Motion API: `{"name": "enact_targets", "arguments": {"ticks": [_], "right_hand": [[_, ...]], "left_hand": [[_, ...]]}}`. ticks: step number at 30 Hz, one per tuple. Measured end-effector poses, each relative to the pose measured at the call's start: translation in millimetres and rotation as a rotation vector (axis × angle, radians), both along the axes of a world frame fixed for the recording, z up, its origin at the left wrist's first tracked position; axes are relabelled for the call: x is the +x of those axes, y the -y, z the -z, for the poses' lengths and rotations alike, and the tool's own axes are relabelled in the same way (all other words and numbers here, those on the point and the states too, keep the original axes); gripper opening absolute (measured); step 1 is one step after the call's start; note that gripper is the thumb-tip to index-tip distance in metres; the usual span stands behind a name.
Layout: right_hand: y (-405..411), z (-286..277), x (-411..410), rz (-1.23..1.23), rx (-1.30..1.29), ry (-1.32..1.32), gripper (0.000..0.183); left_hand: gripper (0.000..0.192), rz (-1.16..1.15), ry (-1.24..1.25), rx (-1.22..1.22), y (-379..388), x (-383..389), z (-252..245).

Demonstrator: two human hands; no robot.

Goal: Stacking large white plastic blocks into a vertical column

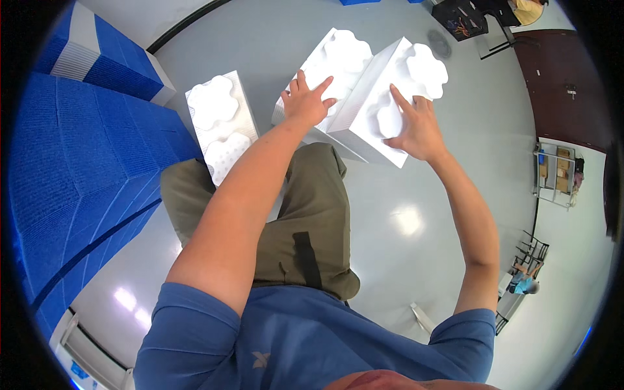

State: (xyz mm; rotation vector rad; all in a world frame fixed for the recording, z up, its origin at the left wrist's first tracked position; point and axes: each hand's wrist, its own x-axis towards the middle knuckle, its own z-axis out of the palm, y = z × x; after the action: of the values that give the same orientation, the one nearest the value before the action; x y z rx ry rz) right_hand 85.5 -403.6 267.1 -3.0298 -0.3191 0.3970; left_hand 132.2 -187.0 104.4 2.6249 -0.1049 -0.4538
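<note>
Two stacks of white moulded plastic trays stand side by side on the floor before me, with ribbed sides and rounded, cloud-like shapes on top. On the middle stack (347, 53) rests my left hand (306, 102), its fingers spread over the top. My right hand (421, 126) touches the top of the right stack (407, 61). Its index finger and thumb reach around a rounded shape, while other fingers curl; whether it grips is unclear. A third, narrower white stack (239, 114) stands farther left near my knee, partly behind my left forearm, with a dotted lower shape.
Tall blue ribbed stacks (97, 131) line the left side, crossed by a black strap (92, 256). A black crate (458, 19) with tangled items is at the upper right. Along the right wall are brown doors (560, 92), a metal rack (555, 173) and a seated person (526, 283).
</note>
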Motion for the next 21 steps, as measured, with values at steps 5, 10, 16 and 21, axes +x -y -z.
{"name": "enact_targets", "arguments": {"ticks": [5,10,16,21], "right_hand": [[3.2,1.2,2.7,0.003,0.034,0.0,0.106],[7.7,3.6,1.4,-0.004,0.017,0.003,0.105],[5.3,-0.9,-0.7,-0.022,-0.027,0.015,0.106],[1.5,-4.0,3.3,0.024,-0.063,-0.021,0.105]], "left_hand": [[0.054,0.006,0.081,-0.053,-3.5,-1.4,10.7],[0.053,-0.011,0.091,-0.033,-0.2,-3.2,9.8],[0.053,-0.022,0.129,0.0,1.2,-3.2,12.5],[0.053,-0.003,0.11,-0.027,-0.6,-0.1,6.8]]}}
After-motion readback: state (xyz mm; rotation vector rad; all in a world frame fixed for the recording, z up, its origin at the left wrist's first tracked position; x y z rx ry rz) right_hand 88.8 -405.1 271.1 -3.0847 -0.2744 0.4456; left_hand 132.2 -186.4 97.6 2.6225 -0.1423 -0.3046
